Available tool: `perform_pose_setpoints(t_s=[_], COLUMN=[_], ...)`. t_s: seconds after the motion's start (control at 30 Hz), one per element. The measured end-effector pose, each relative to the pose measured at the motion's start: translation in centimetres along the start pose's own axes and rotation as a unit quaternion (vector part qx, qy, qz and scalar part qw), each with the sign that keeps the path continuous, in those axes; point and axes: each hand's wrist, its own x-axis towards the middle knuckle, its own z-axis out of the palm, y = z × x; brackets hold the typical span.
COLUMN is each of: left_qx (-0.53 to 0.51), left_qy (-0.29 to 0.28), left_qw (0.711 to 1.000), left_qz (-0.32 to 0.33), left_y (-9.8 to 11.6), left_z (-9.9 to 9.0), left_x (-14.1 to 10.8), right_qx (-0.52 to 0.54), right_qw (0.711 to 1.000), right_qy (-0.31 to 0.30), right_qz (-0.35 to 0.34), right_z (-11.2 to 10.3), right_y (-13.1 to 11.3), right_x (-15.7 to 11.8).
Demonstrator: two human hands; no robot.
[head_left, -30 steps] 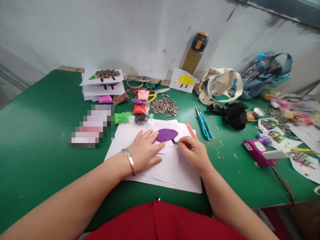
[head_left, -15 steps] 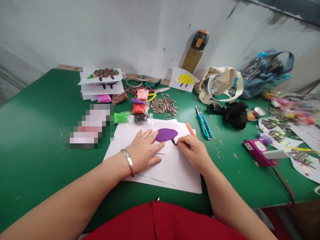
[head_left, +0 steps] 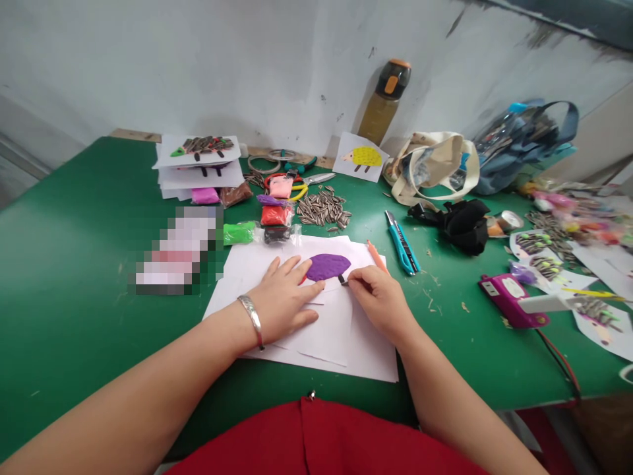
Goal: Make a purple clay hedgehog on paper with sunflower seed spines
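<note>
A purple clay oval (head_left: 328, 267) lies flat on a sheet of white paper (head_left: 311, 330), with a bit of red clay (head_left: 302, 280) at its left end. My left hand (head_left: 284, 297) rests on the sheet with fingers spread, partly covering that end. Under the oval's right end is a short black clay strip (head_left: 341, 279). My right hand (head_left: 378, 297) is closed in a pinch beside it, the fingertips on a small dark piece, seemingly black clay, mostly hidden by the fingers.
Bagged clay, including a green pack (head_left: 239, 232), lies behind the paper near a sunflower seed pile (head_left: 324, 208) and scissors (head_left: 316, 179). To the right are an orange marker-like stick (head_left: 376, 256), a blue utility knife (head_left: 403, 244) and a magenta glue-gun-like tool (head_left: 512, 302).
My right hand has shifted slightly left, bringing the dark piece closer to the black strip. My left hand keeps its place on the paper.
</note>
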Motion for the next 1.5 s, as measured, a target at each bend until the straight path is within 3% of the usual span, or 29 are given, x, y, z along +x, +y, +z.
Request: perform_pose_setpoints(t_s=[0.2, 0.77, 1.5], left_qx=[-0.012, -0.001, 0.016], left_qy=[0.013, 0.009, 0.001], left_qw=[1.000, 1.000, 1.000], left_qz=[-0.003, -0.006, 0.000], left_y=[-0.1, 0.0, 0.1], left_z=[0.2, 0.1, -0.1], left_x=[0.0, 0.1, 0.0], right_qx=[0.031, -0.002, -0.065], right_qw=[0.998, 0.997, 0.995], right_qy=[0.037, 0.072, 0.071], right_qz=[0.049, 0.017, -0.021], right_z=[0.3, 1.0, 1.6], right_y=[0.0, -0.5, -0.8], right_x=[0.0, 0.2, 0.1])
